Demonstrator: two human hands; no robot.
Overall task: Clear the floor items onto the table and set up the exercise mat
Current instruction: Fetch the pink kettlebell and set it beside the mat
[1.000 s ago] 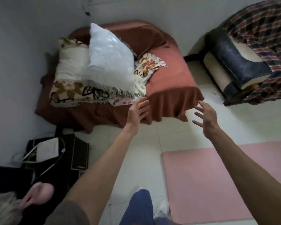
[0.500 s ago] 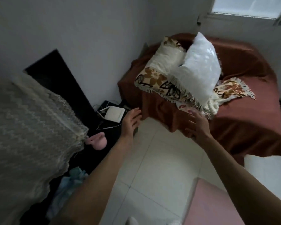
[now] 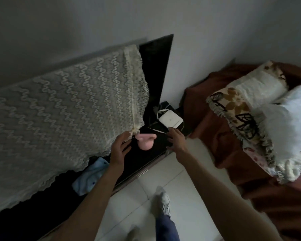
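Note:
A low black table [image 3: 146, 164] runs along the wall, its left part covered by a cream lace cloth [image 3: 59, 110]. A pink rounded object [image 3: 145, 141] rests on the black top near the cloth's corner. My left hand [image 3: 119, 150] is open just left of the pink object, fingers spread, touching the cloth's edge. My right hand [image 3: 176, 140] is open just right of it, above the table's front edge. Neither hand holds anything. The exercise mat is out of view.
A white flat device [image 3: 170, 120] with cables lies on the table's far end. A light blue cloth [image 3: 89, 176] sits under the lace edge. A rust-covered bed [image 3: 224, 136] with pillows [image 3: 285, 122] stands right. White tiled floor [image 3: 146, 197] and my shoes lie below.
The view has swung left from the bed to the black table. Both hands have moved in to either side of the pink object. The pink mat has left the frame.

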